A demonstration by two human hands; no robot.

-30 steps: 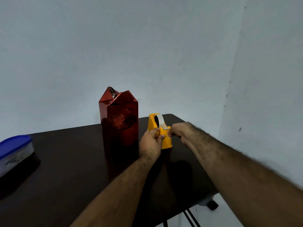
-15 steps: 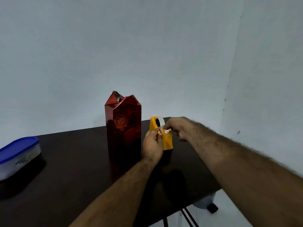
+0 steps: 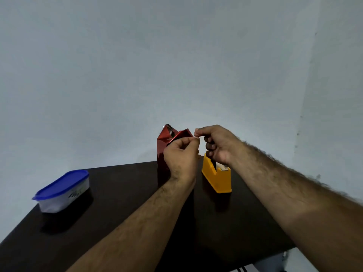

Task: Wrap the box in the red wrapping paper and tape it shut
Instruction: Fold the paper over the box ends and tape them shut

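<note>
A tall box wrapped in shiny red paper (image 3: 163, 152) stands upright on the dark table (image 3: 117, 203), its top flaps standing up in points. My left hand (image 3: 181, 156) is raised in front of the box's upper right corner, fingers pinched. My right hand (image 3: 217, 144) is beside it, thumb and forefinger pinched; the two pinches meet at a small piece of clear tape (image 3: 196, 136), which is hard to make out. The yellow tape dispenser (image 3: 217, 176) sits on the table just right of the box, below my right hand.
A white container with a blue lid (image 3: 62, 190) lies at the table's left side. Pale walls rise behind and to the right. The table's near right corner and edge show at the lower right, with floor below.
Both hands have lifted off the yellow dispenser and risen to the top of the red box, pinched together on a tape piece. The view has tilted upward.
</note>
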